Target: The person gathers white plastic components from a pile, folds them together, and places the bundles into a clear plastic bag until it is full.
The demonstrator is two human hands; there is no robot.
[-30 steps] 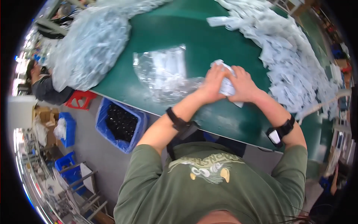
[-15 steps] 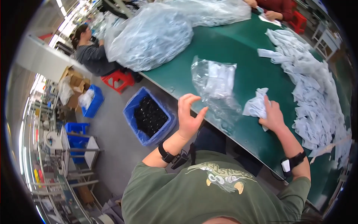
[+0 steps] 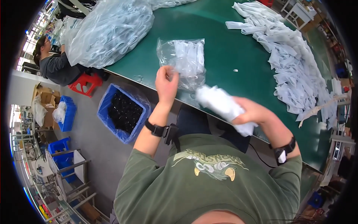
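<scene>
Newly lifted in clasping right fingers (image 3: 241, 118), the white cloth bundle (image 3: 220, 101) seems bagging-ready once left fingers (image 3: 163, 71) (grip unclear) spread the clear plastic bag (image 3: 166, 54).

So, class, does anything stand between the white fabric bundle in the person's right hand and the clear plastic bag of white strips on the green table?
Nothing visible does: the blurred end of the bundle is right by the bag, though contact is unclear. The left hand is by the bag's near left edge, off that line.
</scene>
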